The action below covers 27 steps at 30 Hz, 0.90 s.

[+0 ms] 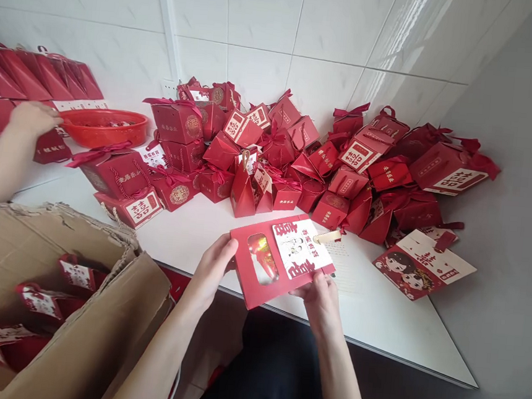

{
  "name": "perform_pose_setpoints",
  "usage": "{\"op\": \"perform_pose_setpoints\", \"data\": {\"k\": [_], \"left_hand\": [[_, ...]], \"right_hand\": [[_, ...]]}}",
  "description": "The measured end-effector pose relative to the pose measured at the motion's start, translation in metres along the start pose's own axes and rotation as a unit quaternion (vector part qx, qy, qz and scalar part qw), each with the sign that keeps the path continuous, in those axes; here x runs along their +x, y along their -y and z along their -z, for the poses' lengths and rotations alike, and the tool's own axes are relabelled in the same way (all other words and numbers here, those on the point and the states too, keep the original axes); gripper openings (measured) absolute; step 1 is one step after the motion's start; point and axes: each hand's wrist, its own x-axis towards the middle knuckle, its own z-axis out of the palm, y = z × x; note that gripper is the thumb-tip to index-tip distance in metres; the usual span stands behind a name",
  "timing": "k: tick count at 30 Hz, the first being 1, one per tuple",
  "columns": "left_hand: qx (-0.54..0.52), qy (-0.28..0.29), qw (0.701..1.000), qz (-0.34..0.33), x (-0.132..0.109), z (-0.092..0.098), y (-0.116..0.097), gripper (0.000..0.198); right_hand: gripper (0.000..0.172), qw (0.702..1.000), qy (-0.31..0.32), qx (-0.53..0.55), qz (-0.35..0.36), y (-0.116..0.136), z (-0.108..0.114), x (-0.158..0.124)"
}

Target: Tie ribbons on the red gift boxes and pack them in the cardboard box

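A flat red gift box (249, 285) with an oval window and a white printed card (295, 247) is held over the front edge of the table. Something red and yellow shows through the window. My left hand (211, 269) grips the box's left side, thumb on top. My right hand (322, 297) pinches its lower right corner. A pale ribbon or tab (328, 236) sticks out at the card's right end. Behind the box, a printed sheet (350, 272) lies on the table.
Many red boxes (277, 148) are piled along the wall. A cardboard carton (111, 316) with red bags stands at the left front. Another person's hand (35, 118) is beside a red basin (109, 128) at the left. A patterned box (409, 271) lies at the right.
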Motion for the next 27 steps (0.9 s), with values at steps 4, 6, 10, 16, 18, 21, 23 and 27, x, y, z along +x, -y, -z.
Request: {"op": "perform_pose_setpoints", "data": {"k": [4, 6, 10, 16, 18, 21, 23, 27], "left_hand": [[-0.040, 0.029, 0.998, 0.046, 0.000, 0.000, 0.002, 0.051], [-0.049, 0.036, 0.996, 0.059, 0.000, 0.000, 0.003, 0.052], [-0.062, 0.042, 0.994, 0.073, 0.001, 0.003, 0.007, 0.052], [-0.075, 0.033, 0.994, 0.069, -0.001, 0.004, 0.009, 0.054], [-0.082, 0.029, 0.994, 0.060, -0.002, 0.004, 0.009, 0.053], [-0.109, 0.038, 0.993, 0.035, -0.002, 0.005, 0.009, 0.052], [-0.123, 0.057, 0.991, 0.015, -0.001, 0.006, 0.009, 0.047], [-0.115, 0.058, 0.992, -0.015, 0.002, 0.007, 0.009, 0.035]], "right_hand": [[0.042, 0.999, -0.034, -0.033, 0.004, 0.011, -0.003, -0.005], [0.041, 0.998, -0.034, -0.046, 0.020, 0.016, -0.004, -0.009], [0.039, 0.996, -0.027, -0.066, 0.048, 0.023, -0.007, -0.016], [0.038, 0.995, -0.019, -0.088, 0.049, 0.027, -0.011, -0.020], [0.038, 0.995, -0.020, -0.083, 0.042, 0.026, -0.011, -0.020], [0.039, 0.997, -0.023, -0.064, 0.029, 0.023, -0.009, -0.020], [0.040, 0.998, -0.029, -0.042, 0.022, 0.021, -0.007, -0.020], [0.041, 0.998, -0.049, 0.038, -0.022, 0.019, -0.005, -0.016]]}}
